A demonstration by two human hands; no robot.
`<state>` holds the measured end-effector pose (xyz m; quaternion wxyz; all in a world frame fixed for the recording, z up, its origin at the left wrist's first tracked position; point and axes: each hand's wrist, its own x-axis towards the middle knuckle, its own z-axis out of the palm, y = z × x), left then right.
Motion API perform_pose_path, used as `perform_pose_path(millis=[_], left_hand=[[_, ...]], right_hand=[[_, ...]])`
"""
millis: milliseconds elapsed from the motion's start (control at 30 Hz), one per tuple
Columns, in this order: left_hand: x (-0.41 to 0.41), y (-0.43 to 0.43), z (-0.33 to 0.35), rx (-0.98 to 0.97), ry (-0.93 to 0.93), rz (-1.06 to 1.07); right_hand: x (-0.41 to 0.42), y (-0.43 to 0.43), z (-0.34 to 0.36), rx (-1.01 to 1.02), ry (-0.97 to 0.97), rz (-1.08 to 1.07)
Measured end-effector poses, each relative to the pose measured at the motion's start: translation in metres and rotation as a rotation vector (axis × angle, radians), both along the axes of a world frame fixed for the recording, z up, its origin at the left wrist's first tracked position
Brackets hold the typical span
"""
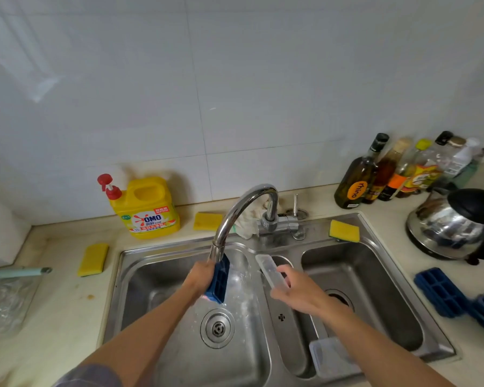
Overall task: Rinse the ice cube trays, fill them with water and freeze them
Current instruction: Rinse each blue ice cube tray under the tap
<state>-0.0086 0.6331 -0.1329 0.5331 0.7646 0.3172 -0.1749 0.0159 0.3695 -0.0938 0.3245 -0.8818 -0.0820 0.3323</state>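
Facing a white tiled wall and looking down on a beige tabletop [62, 303] with a double steel sink [179, 248] sunk into it. Curling the fingers of the left hand [200, 277] round the long edge of a blue ice cube tray [220, 280], gripping it and holding it on edge, nearly upright, over the left basin, its far end right at the spout of the curved faucet [243, 205]. Catching what looks like running water [238, 277] along the tray's right side, though blur is making the stream hard to judge. Pinching the near end of a long clear plastic piece [267, 268] with the fingers of the right hand [296, 291], holding it slanted above the divider between the basins, just beside the blue ice cube tray but apart from it.

Seeing a second clear piece [330, 356] lying across the near end of that divider. Seeing a spare blue tray [439, 291] lying on the tabletop right of the sink, with a steel kettle [453, 224] and a row of bottles [389, 174] beyond it by the wall. Finding a yellow detergent jug [148, 210] standing behind the left basin, a yellow sponge [93, 259] lying left of the sink, a second sponge [207, 221] just beside the jug, a third sponge [344, 231] on the sink's back rim, and a crumpled cloth [249, 222] bunched behind the faucet.
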Motion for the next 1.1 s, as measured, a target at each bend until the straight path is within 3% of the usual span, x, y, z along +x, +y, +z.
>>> perform_pose_path(millis=[167, 333, 700, 900, 1100], left_hand=[[-0.005, -0.008, -0.002, 0.029, -0.019, 0.085], [-0.01, -0.015, -0.006, -0.056, -0.055, 0.255], [-0.031, -0.041, -0.008, -0.156, -0.074, 0.32], [-0.04, -0.048, 0.002, -0.207, -0.099, 0.365], [-0.041, -0.041, 0.008, -0.351, -0.087, 0.401]], right_hand=[[-0.019, -0.058, -0.004, -0.164, -0.095, 0.027], [-0.048, -0.111, -0.023, -0.361, -0.178, 0.186], [-0.093, -0.156, -0.061, -0.627, -0.261, 0.467], [-0.085, -0.147, -0.053, -0.574, -0.309, 0.329], [-0.064, -0.09, -0.025, -0.302, -0.325, 0.136]])
